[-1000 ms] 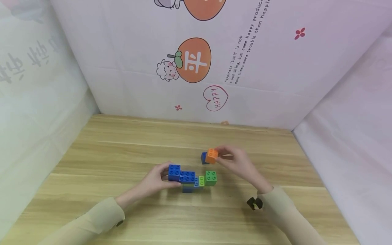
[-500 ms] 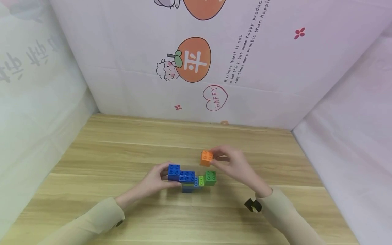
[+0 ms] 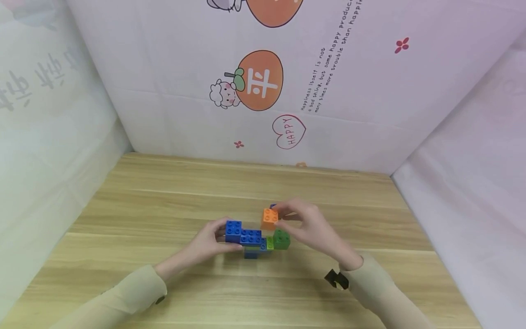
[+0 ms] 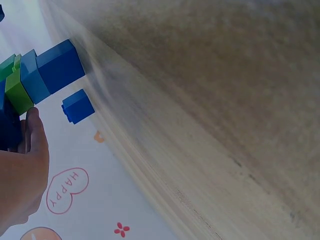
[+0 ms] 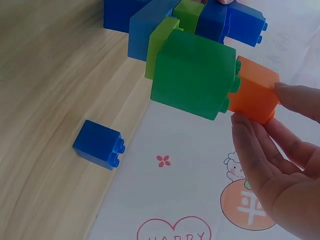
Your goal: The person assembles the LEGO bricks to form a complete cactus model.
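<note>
My left hand (image 3: 207, 241) grips the left end of a built piece of toy bricks, around its blue bricks (image 3: 251, 237). Toward the right of that piece come a lime green brick (image 3: 270, 242) and, at its end, a green brick (image 5: 192, 75) with studs up. My right hand (image 3: 306, 220) pinches an orange brick (image 3: 269, 219) between thumb and fingers. In the head view the orange brick is just behind and above the green one; in the right wrist view it overlaps the green brick's studs.
A loose blue brick (image 5: 98, 144) stands on the wooden table (image 3: 164, 196) behind the built piece, partly hidden by my right hand in the head view. White printed cloth (image 3: 185, 123) walls the table at the back and both sides.
My right hand has carried the orange brick left and toward me, past the loose blue brick, to near the green brick. My left hand and the built piece stay in place.
</note>
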### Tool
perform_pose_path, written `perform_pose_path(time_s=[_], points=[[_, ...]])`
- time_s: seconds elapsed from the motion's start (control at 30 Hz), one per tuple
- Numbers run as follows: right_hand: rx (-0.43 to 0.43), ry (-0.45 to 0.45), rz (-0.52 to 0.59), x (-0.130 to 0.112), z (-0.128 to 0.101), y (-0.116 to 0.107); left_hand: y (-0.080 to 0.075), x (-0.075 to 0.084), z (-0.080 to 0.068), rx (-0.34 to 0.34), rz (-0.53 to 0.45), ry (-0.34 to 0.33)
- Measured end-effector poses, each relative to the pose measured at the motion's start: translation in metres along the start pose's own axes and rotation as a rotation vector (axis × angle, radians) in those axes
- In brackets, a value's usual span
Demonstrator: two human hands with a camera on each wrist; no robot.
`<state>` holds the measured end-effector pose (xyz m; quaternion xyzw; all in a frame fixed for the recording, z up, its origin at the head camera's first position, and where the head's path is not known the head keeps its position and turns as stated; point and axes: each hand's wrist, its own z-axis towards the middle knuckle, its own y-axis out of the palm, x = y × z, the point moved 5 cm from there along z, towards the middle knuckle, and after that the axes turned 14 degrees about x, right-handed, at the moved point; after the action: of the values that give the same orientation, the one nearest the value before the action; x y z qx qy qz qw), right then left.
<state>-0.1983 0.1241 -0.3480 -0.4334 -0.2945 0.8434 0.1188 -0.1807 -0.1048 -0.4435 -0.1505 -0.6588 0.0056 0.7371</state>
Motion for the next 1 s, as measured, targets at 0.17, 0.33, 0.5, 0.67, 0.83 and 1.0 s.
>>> perform_pose_path(time_s=[0.17, 0.33, 0.5, 0.67, 0.83, 1.0], points=[[-0.013, -0.029, 0.0, -0.003, -0.001, 0.004, 0.0, -0.001, 0.0, -0.002, 0.009, -0.003], [-0.042, -0.055, 0.0, -0.006, -0.002, 0.008, -0.001, -0.001, 0.0, 0.0, 0.007, -0.005], [-0.061, -0.094, 0.002, -0.011, -0.002, 0.012, 0.0, -0.001, 0.001, 0.003, 0.008, 0.002], [-0.081, -0.107, 0.017, -0.015, -0.001, 0.016, 0.0, 0.0, 0.001, 0.003, 0.007, 0.006], [-0.104, -0.11, 0.006, -0.017, -0.001, 0.019, 0.0, 0.001, 0.001, 0.006, 0.003, 0.007], [-0.127, -0.113, -0.007, -0.018, -0.002, 0.021, 0.0, 0.001, 0.001, 0.003, 0.002, 0.009]])
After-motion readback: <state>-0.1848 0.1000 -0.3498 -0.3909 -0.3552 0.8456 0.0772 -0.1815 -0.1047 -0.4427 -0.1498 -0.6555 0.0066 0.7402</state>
